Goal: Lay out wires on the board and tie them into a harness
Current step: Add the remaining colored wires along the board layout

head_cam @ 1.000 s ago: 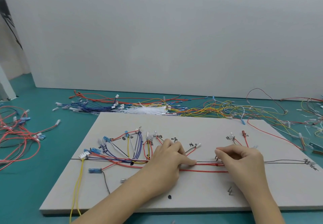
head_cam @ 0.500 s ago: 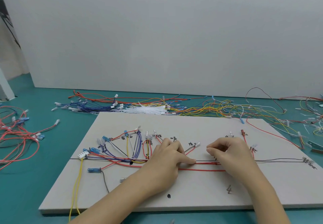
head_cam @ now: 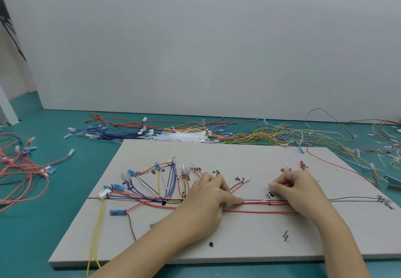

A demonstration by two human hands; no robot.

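Note:
A grey board (head_cam: 238, 154) lies on the teal table, marked with handwritten labels. Coloured wires (head_cam: 156, 191) fan out on its left half and merge into a horizontal trunk (head_cam: 260, 203) of red, grey and white wires. My left hand (head_cam: 206, 199) rests on the trunk, its forefinger stretched along it and pressing it down. My right hand (head_cam: 297, 191) sits on the trunk further right, thumb and forefinger pinching the end of a white wire (head_cam: 269, 193) that rises off the bundle. A grey wire (head_cam: 355, 199) runs on to the board's right edge.
Loose wires in red, blue and yellow (head_cam: 249, 134) and a bunch of white cable ties (head_cam: 184, 136) lie behind the board. More red wires (head_cam: 19, 169) are heaped at the left, others at the far right (head_cam: 386, 152). A white wall stands close behind.
My right hand has moved left and up from the trunk, lifting a white wire end off the bundle. My left hand has stayed pressing the trunk.

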